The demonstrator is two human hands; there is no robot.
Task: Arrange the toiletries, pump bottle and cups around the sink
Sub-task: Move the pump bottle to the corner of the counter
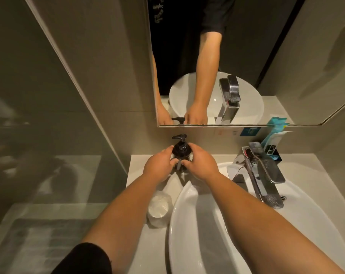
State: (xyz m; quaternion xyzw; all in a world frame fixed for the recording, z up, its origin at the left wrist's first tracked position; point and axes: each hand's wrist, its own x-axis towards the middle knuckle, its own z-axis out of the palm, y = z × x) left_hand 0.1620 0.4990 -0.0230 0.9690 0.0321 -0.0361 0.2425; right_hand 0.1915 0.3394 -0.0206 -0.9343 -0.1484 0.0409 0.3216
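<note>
A dark pump bottle stands upright on the white counter behind the left end of the sink. My left hand grips its left side and my right hand its right side, fingers wrapped around the body. Wrapped white cups sit on the counter just left of the sink rim, under my left forearm. Toiletries in blue and white packets stand at the back right, behind the faucet.
A chrome faucet rises over the right of the basin. The mirror above reflects my arms and the bottle. A glass partition borders the counter's left edge, with a mat on the floor beyond.
</note>
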